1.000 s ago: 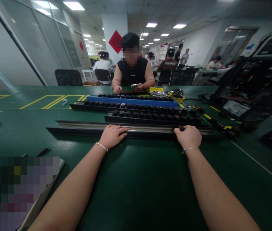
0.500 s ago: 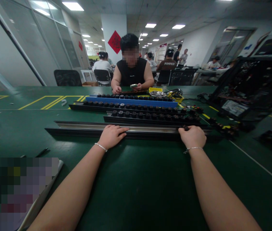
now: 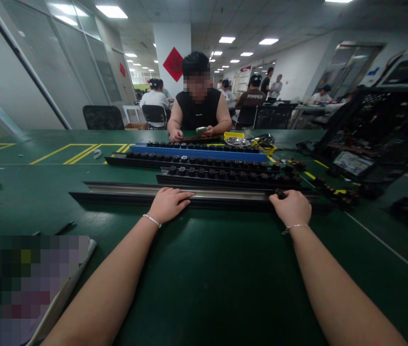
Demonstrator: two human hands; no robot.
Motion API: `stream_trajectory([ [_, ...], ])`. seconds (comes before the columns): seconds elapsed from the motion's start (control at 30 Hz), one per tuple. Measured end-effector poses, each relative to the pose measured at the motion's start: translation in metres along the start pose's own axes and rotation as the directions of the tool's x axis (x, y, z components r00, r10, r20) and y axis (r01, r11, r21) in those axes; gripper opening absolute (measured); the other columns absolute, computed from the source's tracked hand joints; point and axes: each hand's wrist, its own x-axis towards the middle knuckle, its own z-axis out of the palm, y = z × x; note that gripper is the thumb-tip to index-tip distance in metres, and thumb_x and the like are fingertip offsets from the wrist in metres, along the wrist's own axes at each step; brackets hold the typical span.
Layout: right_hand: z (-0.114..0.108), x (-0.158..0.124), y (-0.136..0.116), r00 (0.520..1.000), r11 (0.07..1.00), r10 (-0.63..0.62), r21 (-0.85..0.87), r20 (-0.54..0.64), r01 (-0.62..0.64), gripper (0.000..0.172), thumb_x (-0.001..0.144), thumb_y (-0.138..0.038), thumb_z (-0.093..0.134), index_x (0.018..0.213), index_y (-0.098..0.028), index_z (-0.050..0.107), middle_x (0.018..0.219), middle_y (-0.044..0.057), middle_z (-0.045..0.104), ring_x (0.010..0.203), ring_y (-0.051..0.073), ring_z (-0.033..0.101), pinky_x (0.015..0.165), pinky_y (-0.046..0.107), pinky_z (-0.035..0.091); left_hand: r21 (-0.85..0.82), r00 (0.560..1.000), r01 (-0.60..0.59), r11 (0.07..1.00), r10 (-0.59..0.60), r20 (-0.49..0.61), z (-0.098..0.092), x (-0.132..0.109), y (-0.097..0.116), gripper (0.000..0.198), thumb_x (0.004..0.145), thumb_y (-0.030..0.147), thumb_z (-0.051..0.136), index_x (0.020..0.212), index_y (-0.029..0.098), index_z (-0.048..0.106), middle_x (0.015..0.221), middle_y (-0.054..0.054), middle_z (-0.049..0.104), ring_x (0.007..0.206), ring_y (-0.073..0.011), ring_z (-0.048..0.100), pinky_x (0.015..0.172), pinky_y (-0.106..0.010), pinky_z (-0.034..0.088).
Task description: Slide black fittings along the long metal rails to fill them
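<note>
A long black rail (image 3: 225, 196) with a bright metal channel lies crosswise on the green table before me. My left hand (image 3: 170, 204) grips it left of its middle, the fingers over the top and the thumb at the near side. Near its right end, my right hand (image 3: 292, 206) pinches a small black round part (image 3: 280, 193) at the channel; the fingers hide most of it. Just behind lies a shorter black rail (image 3: 189, 180) carrying a row of small black round parts (image 3: 222, 174).
Farther back are another loaded black rail (image 3: 135, 162) and a blue rail (image 3: 204, 152). A metal dish (image 3: 237, 142) and yellow tray (image 3: 233, 135) stand beyond. Loose black parts (image 3: 337, 192) and a large black frame (image 3: 373, 129) are right. A person (image 3: 200, 110) sits opposite, holding a phone.
My right hand has shifted very slightly right, still at the same end of the rail. My left hand and the rails look unchanged.
</note>
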Motion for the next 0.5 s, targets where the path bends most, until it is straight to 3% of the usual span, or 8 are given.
stream_trajectory([
  [0.5, 0.0011, 0.002, 0.0104, 0.998, 1.0, -0.011, 0.014, -0.058, 0.012, 0.037, 0.068, -0.042, 0.049, 0.083, -0.012, 0.063, 0.089, 0.014, 0.06, 0.083, 0.026, 0.052, 0.073, 0.037, 0.04, 0.025, 1.0, -0.003, 1.0, 0.003, 0.008, -0.0008, -0.0003, -0.0002, 0.035, 0.09, 0.045, 0.037, 0.119, 0.037, 0.055, 0.098, 0.001, 0.066, 0.091, -0.017, 0.057, 0.084, -0.034, 0.032],
])
